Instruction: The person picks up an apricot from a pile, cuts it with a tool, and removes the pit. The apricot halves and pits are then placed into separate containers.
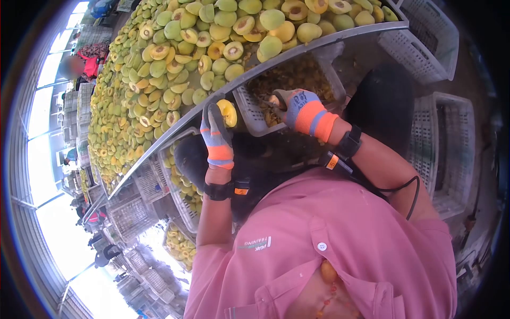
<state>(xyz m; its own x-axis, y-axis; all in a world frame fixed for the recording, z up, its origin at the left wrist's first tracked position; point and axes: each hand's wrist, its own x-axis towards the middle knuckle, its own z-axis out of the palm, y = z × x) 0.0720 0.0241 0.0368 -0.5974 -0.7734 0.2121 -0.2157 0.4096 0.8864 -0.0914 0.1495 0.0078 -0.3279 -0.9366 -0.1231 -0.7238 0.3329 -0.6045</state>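
Observation:
My left hand, in a grey, orange and lilac glove, holds a yellow peach half with its hollow side showing, just below the metal table rim. To the right, my right hand, gloved alike, is closed over a white crate. A small brownish-pink thing shows at its fingertips; I cannot make out what it is. Inside that crate lie brown pits and scraps. Cut green and yellow peach halves heap the table beyond my hands.
A metal rim edges the table between me and the peaches. Another crate of peach halves stands by my left leg. White crates are at the right. Stacked crates and several people are farther left.

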